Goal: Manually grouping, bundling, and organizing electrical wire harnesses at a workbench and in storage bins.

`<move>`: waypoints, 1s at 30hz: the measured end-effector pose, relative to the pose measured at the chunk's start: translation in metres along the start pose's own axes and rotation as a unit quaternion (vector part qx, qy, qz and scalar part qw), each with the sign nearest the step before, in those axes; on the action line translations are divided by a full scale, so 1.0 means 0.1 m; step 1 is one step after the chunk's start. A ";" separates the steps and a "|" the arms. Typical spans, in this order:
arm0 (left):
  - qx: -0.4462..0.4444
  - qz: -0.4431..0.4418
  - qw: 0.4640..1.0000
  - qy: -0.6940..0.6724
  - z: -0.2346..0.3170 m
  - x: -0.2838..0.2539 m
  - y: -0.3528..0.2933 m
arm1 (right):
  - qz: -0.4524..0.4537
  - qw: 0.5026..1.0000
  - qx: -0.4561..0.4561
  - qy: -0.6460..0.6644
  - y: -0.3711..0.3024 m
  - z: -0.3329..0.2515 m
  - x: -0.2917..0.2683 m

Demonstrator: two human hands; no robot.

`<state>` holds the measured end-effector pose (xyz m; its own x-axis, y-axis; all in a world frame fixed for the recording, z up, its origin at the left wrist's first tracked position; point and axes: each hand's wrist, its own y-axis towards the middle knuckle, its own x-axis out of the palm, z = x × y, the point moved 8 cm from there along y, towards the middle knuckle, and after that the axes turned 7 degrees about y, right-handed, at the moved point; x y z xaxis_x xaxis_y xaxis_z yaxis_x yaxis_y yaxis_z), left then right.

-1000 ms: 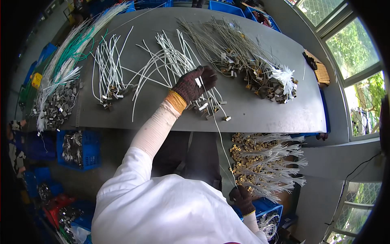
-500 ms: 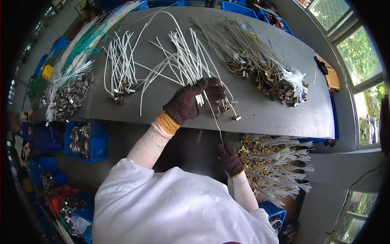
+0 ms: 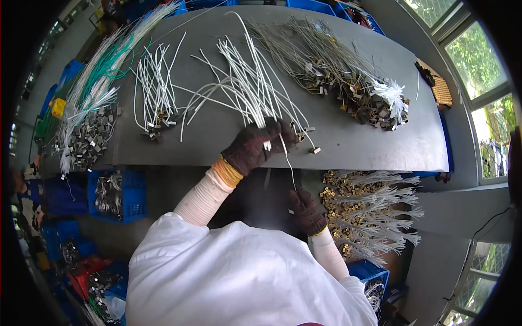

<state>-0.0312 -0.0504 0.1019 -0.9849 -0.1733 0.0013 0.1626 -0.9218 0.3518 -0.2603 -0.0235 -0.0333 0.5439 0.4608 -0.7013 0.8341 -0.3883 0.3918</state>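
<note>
A bundle of white cables [image 3: 249, 92] fans out over the near middle of the grey table. My left hand [image 3: 251, 148], in a dark knitted glove, is wrapped round the bundle, and several cut ends poke out below its fingers. One thin white cable [image 3: 290, 165] runs from beside that hand, past the table edge, down to my right hand [image 3: 308, 213]. Gloved as well, my right hand pinches the lower end of this cable in front of my body. A small shiny piece [image 3: 291, 211] shows at its fingers. Small metal blocks [image 3: 314, 150] on cable ends lie beside my left hand.
Another white cable bunch [image 3: 157, 81] lies to the left, with a pile of metal-ended cables [image 3: 87, 136] beyond it. Grey cables with blocks [image 3: 353, 95] lie at the right. Below the table stand brass-ended bundles [image 3: 370, 212] and a blue crate [image 3: 133, 201].
My left hand has drawn the cable bundle slightly toward me, and its fingers have curled in further. My right hand stays low, and a shiny piece now shows at it.
</note>
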 end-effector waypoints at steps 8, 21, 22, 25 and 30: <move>-0.190 0.058 0.969 -0.149 -0.39 0.19 -0.38 | -0.031 0.983 0.092 0.158 0.93 -0.19 -0.18; -0.176 0.140 0.974 -0.038 -0.10 -0.06 -0.21 | 0.094 0.865 0.283 0.405 0.94 -0.22 -0.14; -0.240 0.174 0.943 -0.148 -0.21 -0.04 -0.26 | 0.093 0.864 0.283 0.405 0.94 -0.21 -0.14; -0.216 0.162 0.962 -0.052 -0.25 -0.12 -0.25 | 0.000 0.968 0.187 0.167 0.96 -0.28 -0.20; -0.267 0.096 0.934 -0.216 -0.31 -0.14 -0.24 | -0.033 0.972 0.079 0.218 0.95 -0.41 -0.30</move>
<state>-0.0199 -0.0368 0.0646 -0.8485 -0.3028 0.4340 0.2310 -0.9498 -0.2111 -0.1937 -0.0414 0.0486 0.5055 0.7697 -0.3899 0.8628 -0.4482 0.2338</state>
